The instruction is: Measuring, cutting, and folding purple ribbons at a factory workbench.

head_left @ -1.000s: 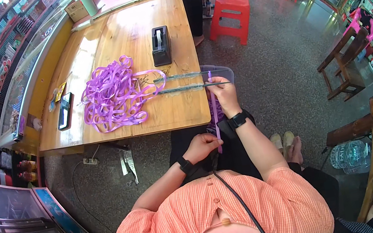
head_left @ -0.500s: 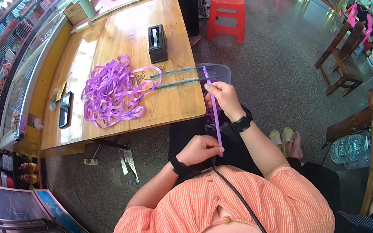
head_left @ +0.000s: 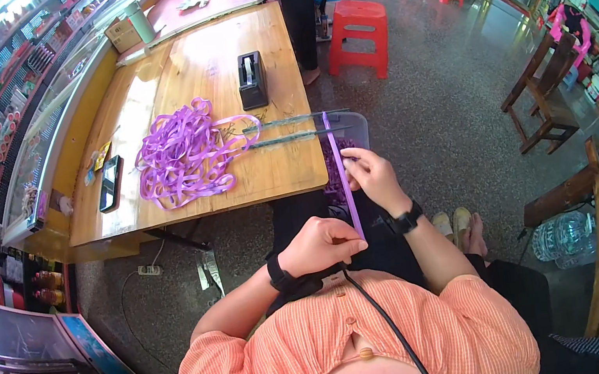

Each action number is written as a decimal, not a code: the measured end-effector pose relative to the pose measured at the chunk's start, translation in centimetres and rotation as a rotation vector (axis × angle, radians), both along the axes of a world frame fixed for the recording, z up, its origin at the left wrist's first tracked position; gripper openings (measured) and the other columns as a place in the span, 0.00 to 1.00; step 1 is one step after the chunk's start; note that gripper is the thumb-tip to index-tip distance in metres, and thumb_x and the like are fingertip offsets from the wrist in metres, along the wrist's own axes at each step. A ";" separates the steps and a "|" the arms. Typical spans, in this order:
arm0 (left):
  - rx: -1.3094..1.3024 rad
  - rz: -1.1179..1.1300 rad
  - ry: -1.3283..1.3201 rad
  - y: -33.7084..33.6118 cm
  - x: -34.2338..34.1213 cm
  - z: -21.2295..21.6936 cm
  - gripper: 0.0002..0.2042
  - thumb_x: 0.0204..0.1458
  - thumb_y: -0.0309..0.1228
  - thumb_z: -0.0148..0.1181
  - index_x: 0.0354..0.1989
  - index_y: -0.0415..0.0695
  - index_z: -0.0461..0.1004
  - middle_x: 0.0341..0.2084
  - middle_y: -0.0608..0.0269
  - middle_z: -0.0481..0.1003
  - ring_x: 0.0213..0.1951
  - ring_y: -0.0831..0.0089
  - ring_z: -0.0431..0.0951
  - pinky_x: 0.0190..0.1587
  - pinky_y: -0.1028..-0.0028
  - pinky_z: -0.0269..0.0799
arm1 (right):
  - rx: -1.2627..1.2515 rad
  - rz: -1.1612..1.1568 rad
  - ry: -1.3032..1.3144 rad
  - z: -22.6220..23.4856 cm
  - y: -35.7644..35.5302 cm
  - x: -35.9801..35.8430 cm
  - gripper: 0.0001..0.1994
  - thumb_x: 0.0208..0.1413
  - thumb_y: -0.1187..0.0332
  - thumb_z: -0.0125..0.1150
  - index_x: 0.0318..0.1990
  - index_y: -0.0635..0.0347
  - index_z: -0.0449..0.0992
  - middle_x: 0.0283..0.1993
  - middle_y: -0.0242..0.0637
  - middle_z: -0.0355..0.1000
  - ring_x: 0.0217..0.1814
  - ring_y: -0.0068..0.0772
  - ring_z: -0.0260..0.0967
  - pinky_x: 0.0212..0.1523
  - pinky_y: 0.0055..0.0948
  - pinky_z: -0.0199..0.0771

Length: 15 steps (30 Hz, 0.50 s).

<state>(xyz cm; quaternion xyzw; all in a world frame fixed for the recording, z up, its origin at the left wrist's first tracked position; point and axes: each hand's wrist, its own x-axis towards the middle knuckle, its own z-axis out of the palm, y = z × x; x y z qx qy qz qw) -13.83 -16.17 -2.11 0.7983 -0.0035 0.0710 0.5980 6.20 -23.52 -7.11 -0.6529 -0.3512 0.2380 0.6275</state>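
A flat purple ribbon [head_left: 336, 161] is stretched between two thin dark strips [head_left: 277, 123] that jut past the table's right edge and my left hand. My left hand [head_left: 323, 246], closed in a pinch, grips its lower end above my lap. Beside the ribbon's middle is my right hand [head_left: 375, 178], its fingers loosely bent and apart, with nothing visible held; whether a fingertip touches the ribbon is unclear. A tangled heap of purple ribbon [head_left: 180, 159] lies on the wooden table [head_left: 213, 51], one loop reaching the strips.
A black tape dispenser [head_left: 252, 81] and a phone [head_left: 110, 184] are on the table. Below the strips is a clear plastic bin [head_left: 361, 129] with purple pieces. A red stool [head_left: 357, 35] and a person's dark-trousered legs [head_left: 299, 17] stand beyond; a wooden chair [head_left: 545, 98] is at right.
My right hand has let go of the ribbon and moved slightly down and right. My left hand keeps its pinch at the ribbon's lower end. The view has shifted a little.
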 end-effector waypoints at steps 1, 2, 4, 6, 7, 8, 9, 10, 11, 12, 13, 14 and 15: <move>-0.021 0.016 0.016 0.0 0.0 0.5 0.08 0.55 0.28 0.68 0.32 0.34 0.82 0.24 0.60 0.80 0.24 0.75 0.82 0.27 0.76 0.76 | -0.001 -0.001 -0.003 0.4 -1.0 -0.5 0.11 0.63 0.66 0.63 0.47 0.61 0.81 0.29 0.35 0.78 0.25 0.22 0.74 0.27 0.23 0.74; -0.045 0.032 0.035 0.0 0.0 1.0 0.08 0.55 0.28 0.68 0.32 0.34 0.82 0.23 0.61 0.80 0.23 0.76 0.82 0.26 0.76 0.76 | 0.043 0.031 -0.277 1.0 -2.1 -1.0 0.11 0.61 0.69 0.64 0.49 0.59 0.81 0.30 0.37 0.78 0.27 0.25 0.75 0.29 0.25 0.75; -0.079 0.038 0.071 0.3 0.2 2.4 0.08 0.56 0.28 0.68 0.31 0.34 0.82 0.23 0.61 0.80 0.24 0.77 0.82 0.26 0.77 0.75 | 0.149 0.136 -0.749 2.0 -2.8 -0.8 0.14 0.54 0.75 0.67 0.48 0.59 0.82 0.34 0.38 0.80 0.33 0.32 0.78 0.35 0.29 0.77; -0.128 0.031 0.110 0.8 0.6 3.4 0.08 0.56 0.28 0.68 0.31 0.35 0.81 0.24 0.63 0.79 0.24 0.79 0.81 0.26 0.78 0.75 | 0.188 0.170 -0.861 3.0 -3.1 -0.3 0.14 0.52 0.76 0.67 0.47 0.58 0.83 0.34 0.38 0.80 0.33 0.35 0.78 0.36 0.31 0.78; -0.128 0.031 0.111 1.1 0.8 4.0 0.08 0.56 0.28 0.68 0.31 0.35 0.81 0.24 0.63 0.79 0.24 0.79 0.81 0.26 0.78 0.75 | 0.236 0.202 -0.973 3.7 -3.0 0.0 0.14 0.50 0.77 0.67 0.46 0.57 0.84 0.34 0.37 0.80 0.34 0.38 0.78 0.36 0.33 0.78; -0.134 0.021 0.073 1.4 1.0 4.6 0.07 0.57 0.28 0.67 0.33 0.36 0.82 0.26 0.63 0.80 0.25 0.80 0.81 0.26 0.79 0.75 | 0.243 0.213 -1.012 4.4 -2.6 0.6 0.15 0.48 0.77 0.67 0.45 0.55 0.84 0.32 0.32 0.80 0.33 0.35 0.77 0.35 0.33 0.78; -0.140 0.012 0.035 1.7 1.2 5.2 0.06 0.58 0.29 0.67 0.34 0.37 0.83 0.28 0.64 0.81 0.25 0.80 0.81 0.27 0.80 0.76 | 0.244 0.214 -1.010 5.2 -1.9 1.3 0.15 0.48 0.77 0.67 0.45 0.55 0.84 0.32 0.32 0.80 0.33 0.35 0.77 0.35 0.33 0.78; -0.113 -0.016 -0.026 2.2 1.6 5.9 0.06 0.58 0.28 0.67 0.37 0.37 0.83 0.29 0.62 0.81 0.26 0.80 0.81 0.28 0.78 0.76 | 0.299 0.209 -1.082 6.2 -1.2 2.2 0.14 0.49 0.74 0.68 0.45 0.53 0.84 0.31 0.33 0.78 0.33 0.36 0.76 0.34 0.34 0.77; -0.049 -0.021 -0.089 2.9 1.9 6.6 0.06 0.58 0.27 0.66 0.38 0.37 0.83 0.30 0.62 0.81 0.25 0.79 0.81 0.29 0.77 0.76 | 0.358 0.208 -1.150 7.1 -0.2 3.0 0.13 0.49 0.72 0.69 0.44 0.51 0.84 0.31 0.34 0.77 0.32 0.37 0.75 0.33 0.35 0.77; 0.019 -0.010 -0.160 4.1 2.3 7.2 0.06 0.58 0.26 0.65 0.41 0.37 0.83 0.32 0.62 0.81 0.26 0.80 0.81 0.30 0.77 0.76 | 0.383 0.181 -1.185 8.3 1.0 3.9 0.12 0.49 0.72 0.68 0.43 0.50 0.84 0.31 0.34 0.77 0.32 0.38 0.75 0.33 0.35 0.77; 0.087 -0.004 -0.229 5.2 3.0 7.7 0.07 0.59 0.25 0.64 0.44 0.38 0.82 0.34 0.61 0.82 0.26 0.80 0.80 0.30 0.77 0.76 | 0.445 0.112 -1.239 9.3 2.5 5.1 0.11 0.50 0.72 0.67 0.42 0.50 0.83 0.32 0.34 0.77 0.33 0.39 0.75 0.34 0.36 0.77; 0.149 0.159 -0.284 6.0 3.7 8.5 0.09 0.59 0.24 0.63 0.47 0.38 0.81 0.37 0.62 0.81 0.27 0.82 0.79 0.31 0.77 0.76 | 0.416 0.106 -1.295 10.7 4.0 6.2 0.11 0.50 0.76 0.66 0.42 0.55 0.83 0.32 0.34 0.79 0.33 0.37 0.76 0.36 0.35 0.78; 0.209 0.309 -0.343 6.9 4.9 9.2 0.11 0.60 0.23 0.62 0.50 0.38 0.79 0.39 0.62 0.81 0.28 0.83 0.78 0.31 0.78 0.75 | 0.408 0.082 -1.280 11.3 5.5 7.9 0.10 0.51 0.76 0.65 0.41 0.55 0.83 0.33 0.35 0.79 0.34 0.39 0.76 0.38 0.36 0.78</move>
